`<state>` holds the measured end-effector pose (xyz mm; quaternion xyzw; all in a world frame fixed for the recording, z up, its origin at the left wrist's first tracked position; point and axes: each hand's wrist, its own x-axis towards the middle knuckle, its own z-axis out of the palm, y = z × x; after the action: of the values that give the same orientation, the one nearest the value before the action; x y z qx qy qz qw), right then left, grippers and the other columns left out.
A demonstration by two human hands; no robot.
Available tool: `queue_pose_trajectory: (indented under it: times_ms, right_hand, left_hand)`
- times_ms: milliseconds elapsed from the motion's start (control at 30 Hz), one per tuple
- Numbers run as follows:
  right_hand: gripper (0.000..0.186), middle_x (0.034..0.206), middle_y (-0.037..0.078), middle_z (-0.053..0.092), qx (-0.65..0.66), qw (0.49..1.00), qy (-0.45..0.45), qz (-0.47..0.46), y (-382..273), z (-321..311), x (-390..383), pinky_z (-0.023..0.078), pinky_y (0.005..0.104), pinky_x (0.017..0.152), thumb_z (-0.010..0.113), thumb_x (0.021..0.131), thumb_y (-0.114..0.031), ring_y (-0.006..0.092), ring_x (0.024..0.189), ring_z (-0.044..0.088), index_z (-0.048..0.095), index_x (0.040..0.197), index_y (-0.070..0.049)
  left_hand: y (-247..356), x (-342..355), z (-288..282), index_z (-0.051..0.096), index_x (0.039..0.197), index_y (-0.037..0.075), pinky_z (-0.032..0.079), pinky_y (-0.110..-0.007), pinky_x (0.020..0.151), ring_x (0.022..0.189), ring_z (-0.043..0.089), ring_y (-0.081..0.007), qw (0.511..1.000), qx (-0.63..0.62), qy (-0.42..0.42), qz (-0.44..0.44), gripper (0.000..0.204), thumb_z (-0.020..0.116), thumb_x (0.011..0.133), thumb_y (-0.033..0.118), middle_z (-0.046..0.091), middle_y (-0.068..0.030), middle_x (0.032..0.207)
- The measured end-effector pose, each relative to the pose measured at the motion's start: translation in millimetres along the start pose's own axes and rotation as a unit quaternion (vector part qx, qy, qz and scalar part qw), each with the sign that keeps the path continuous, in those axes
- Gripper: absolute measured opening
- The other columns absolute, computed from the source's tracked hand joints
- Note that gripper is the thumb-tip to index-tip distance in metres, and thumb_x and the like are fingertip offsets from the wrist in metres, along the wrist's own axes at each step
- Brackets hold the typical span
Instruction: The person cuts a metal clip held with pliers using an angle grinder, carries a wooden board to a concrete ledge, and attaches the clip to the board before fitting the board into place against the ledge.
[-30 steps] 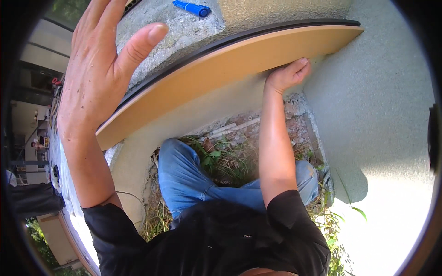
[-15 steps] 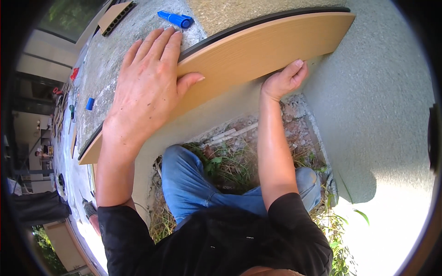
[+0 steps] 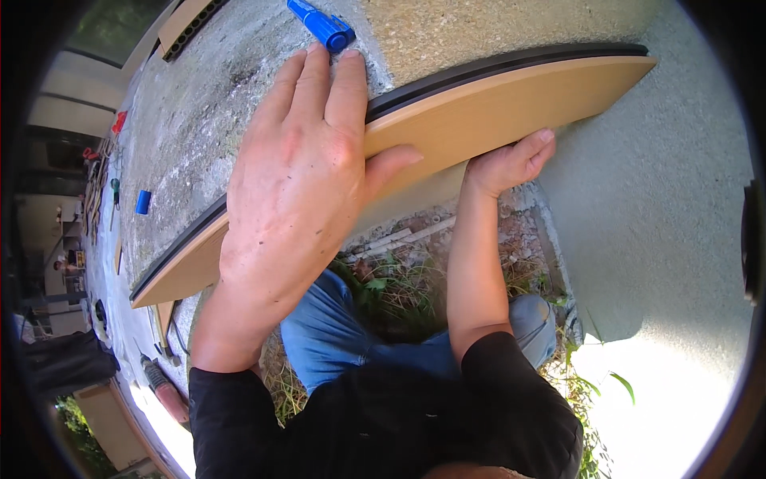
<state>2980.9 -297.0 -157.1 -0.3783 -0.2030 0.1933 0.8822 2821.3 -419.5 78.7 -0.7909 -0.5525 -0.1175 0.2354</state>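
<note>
A long wood-coloured plank (image 3: pixel 511 104) with a dark grooved upper edge slants across the view, its right end higher and near the grey wall. My left hand (image 3: pixel 307 156) holds the plank around its upper edge, thumb on the tan face, fingers reaching over onto the far side. Under the lower edge, towards the right end, my right hand (image 3: pixel 511 162) is curled with its thumb up; its fingers are partly hidden behind the plank. Just beyond my left fingertips lies a blue marker (image 3: pixel 323 25) on the rough concrete ledge. Its blue cap (image 3: pixel 144 202) apparently lies apart, further left.
A grey rendered wall (image 3: pixel 638 207) rises at the right. Between my knees are weeds (image 3: pixel 399 295) and thin white pipes (image 3: pixel 411 237). At the left lie a drill (image 3: pixel 163 389) and a green-handled tool (image 3: pixel 115 190). A plank offcut (image 3: pixel 185 25) sits at the far left.
The plank has come nearer to me and its right end has shifted right. Both hands have moved with it, the left one more. The view has tilted slightly.
</note>
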Motion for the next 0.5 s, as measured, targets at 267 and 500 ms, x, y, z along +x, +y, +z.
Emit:
queue_pose_trajectory:
  times_ms: [267, 500]
  right_hand:
    - [0.041, 0.114, 0.012, 0.068, 0.090, 0.994, -0.015, 0.061, -20, 13, -5, 0.053, 0.0385, 0.089, 0.048, 0.115, -0.035, 0.0210, 0.098, 0.063, 0.062, 0.121, 0.003]
    - [0.040, 0.111, 0.012, 0.068, 0.061, 0.998, -0.006, 0.032, -15, 2, 7, 0.054, 0.0370, 0.087, 0.049, 0.114, -0.035, 0.0193, 0.097, 0.062, 0.061, 0.120, 0.003]
  left_hand:
    - [-15, -5, -6, 0.059, 0.127, -0.008, 0.053, -0.047, 0.103, 0.120, 0.064, -0.0402, 0.998, -0.050, 0.034, 0.015, 0.075, 0.084, 0.082, 0.047, 0.066, -0.0253, 0.121]
    - [-54, -62, -73, 0.048, 0.152, 0.001, 0.040, -0.047, 0.120, 0.143, 0.051, -0.0416, 0.994, 0.027, 0.095, -0.042, 0.102, 0.076, 0.082, 0.070, 0.055, -0.0265, 0.151]
